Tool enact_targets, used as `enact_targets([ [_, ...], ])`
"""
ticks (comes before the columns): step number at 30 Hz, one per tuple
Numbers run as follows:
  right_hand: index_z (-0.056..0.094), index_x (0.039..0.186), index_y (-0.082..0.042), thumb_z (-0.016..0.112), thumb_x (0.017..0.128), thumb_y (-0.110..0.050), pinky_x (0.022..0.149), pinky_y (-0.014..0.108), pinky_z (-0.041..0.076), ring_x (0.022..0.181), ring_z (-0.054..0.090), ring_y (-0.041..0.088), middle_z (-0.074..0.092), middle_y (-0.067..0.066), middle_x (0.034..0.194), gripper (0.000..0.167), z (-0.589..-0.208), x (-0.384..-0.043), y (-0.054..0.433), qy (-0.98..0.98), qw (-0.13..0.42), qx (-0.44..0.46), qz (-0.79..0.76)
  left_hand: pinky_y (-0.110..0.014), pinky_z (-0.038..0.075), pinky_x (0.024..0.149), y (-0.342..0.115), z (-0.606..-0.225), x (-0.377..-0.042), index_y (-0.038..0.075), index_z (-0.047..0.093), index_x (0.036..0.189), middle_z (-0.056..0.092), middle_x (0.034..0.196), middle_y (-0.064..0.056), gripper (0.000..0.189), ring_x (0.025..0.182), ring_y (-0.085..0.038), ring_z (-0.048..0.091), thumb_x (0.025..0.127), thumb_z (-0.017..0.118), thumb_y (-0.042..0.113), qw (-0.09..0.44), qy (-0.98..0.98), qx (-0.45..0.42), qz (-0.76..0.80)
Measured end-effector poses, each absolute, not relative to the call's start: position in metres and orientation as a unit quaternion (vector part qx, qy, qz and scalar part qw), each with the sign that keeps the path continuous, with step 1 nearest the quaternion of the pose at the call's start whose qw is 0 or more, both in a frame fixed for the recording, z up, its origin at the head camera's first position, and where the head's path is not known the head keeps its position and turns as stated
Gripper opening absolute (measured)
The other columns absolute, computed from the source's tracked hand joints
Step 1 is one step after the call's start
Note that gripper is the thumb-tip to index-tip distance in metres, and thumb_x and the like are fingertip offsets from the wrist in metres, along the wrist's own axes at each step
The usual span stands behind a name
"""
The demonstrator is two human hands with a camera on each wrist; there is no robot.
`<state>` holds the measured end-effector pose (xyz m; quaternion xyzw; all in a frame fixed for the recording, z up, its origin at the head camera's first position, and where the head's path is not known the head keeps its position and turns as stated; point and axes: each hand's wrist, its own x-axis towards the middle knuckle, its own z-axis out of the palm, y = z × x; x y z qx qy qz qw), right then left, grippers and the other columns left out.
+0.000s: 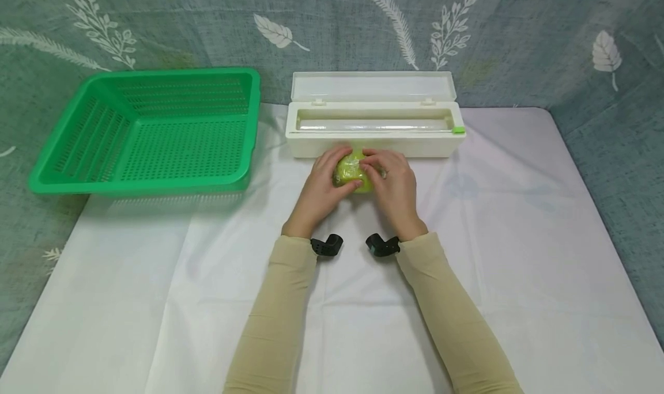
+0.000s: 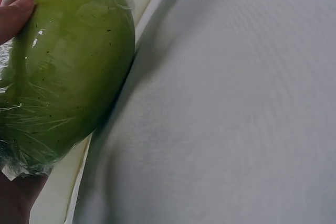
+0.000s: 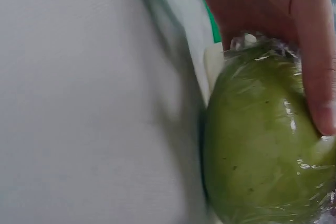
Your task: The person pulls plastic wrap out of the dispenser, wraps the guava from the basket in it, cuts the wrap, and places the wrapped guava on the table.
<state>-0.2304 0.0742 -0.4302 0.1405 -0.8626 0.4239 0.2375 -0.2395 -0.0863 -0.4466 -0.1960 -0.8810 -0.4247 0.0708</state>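
A smooth green oval fruit (image 1: 349, 168) with small dark specks is covered in clear plastic wrap, just in front of the white wrap dispenser (image 1: 370, 147). My left hand (image 1: 320, 189) holds its left side, thumb across the near face and fingers behind. On the other side my right hand (image 1: 396, 184) has curled fingers at the fruit's top and right, on the film. In the left wrist view, bunched plastic wrap (image 2: 26, 161) gathers at one end of the fruit. The right wrist view shows my left thumb lying on the wrapped surface; the fruit's far side is hidden.
The dispenser's lid (image 1: 372, 87) stands raised, showing a roll of film (image 1: 373, 124) inside and a small green slider (image 1: 459, 130) at its right end. A green slotted basket (image 1: 241, 181) stands at the back left. White cloth (image 1: 207, 302) covers the table.
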Motion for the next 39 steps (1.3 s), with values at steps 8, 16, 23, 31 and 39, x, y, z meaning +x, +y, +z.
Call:
enact_targets([
  [8, 0.061, 0.091, -0.003, 0.058, 0.086, -0.02, 0.08, 0.032, 0.037, 0.095, 0.048, 0.019, 0.059, 0.004, 0.097, 0.018, -0.432, -0.23, 0.072, -0.854, 0.247, 0.138, 0.437, -0.028, 0.023, 0.101, -0.086, -0.445, -0.24, 0.018, 0.039, 0.134, 0.037, 0.136, 0.006, 0.069, 0.124, -0.008, 0.028, 0.076, 0.066, 0.045, 0.06, -0.887, -0.179, -0.422],
  [16, 0.058, 0.095, -0.005, 0.055, 0.089, -0.026, 0.079, 0.029, 0.042, 0.09, 0.055, 0.011, 0.061, 0.003, 0.09, 0.022, -0.424, -0.224, 0.075, -0.804, 0.172, 0.078, 0.564, -0.026, 0.022, 0.101, -0.087, -0.443, -0.24, 0.016, 0.04, 0.134, 0.038, 0.136, 0.004, 0.069, 0.124, -0.008, 0.028, 0.076, 0.065, 0.046, 0.048, -0.886, -0.172, -0.427],
  [23, 0.057, 0.096, 0.002, 0.056, 0.088, -0.014, 0.074, 0.03, 0.046, 0.086, 0.059, 0.021, 0.063, 0.01, 0.089, 0.018, -0.4, -0.213, 0.07, -0.732, 0.129, 0.018, 0.668, -0.028, 0.026, 0.099, -0.087, -0.442, -0.24, 0.017, 0.043, 0.131, 0.04, 0.133, 0.007, 0.068, 0.12, -0.01, 0.033, 0.074, 0.066, 0.047, 0.051, -0.889, -0.155, -0.428],
  [31, 0.06, 0.094, 0.0, 0.06, 0.085, -0.014, 0.072, 0.025, 0.046, 0.085, 0.06, 0.017, 0.065, 0.007, 0.088, 0.017, -0.405, -0.213, 0.064, -0.714, 0.155, 0.0, 0.683, -0.027, 0.029, 0.096, -0.082, -0.441, -0.24, 0.017, 0.049, 0.126, 0.045, 0.128, 0.005, 0.069, 0.117, -0.012, 0.037, 0.069, 0.071, 0.049, 0.068, -0.893, -0.108, -0.433],
  [39, 0.062, 0.094, 0.001, 0.061, 0.084, -0.011, 0.073, 0.026, 0.048, 0.084, 0.061, 0.014, 0.066, 0.007, 0.089, 0.016, -0.409, -0.212, 0.058, -0.709, 0.173, 0.004, 0.683, -0.028, 0.03, 0.093, -0.078, -0.44, -0.24, 0.014, 0.051, 0.123, 0.047, 0.127, 0.004, 0.066, 0.112, -0.015, 0.039, 0.068, 0.073, 0.044, 0.077, -0.896, -0.092, -0.428],
])
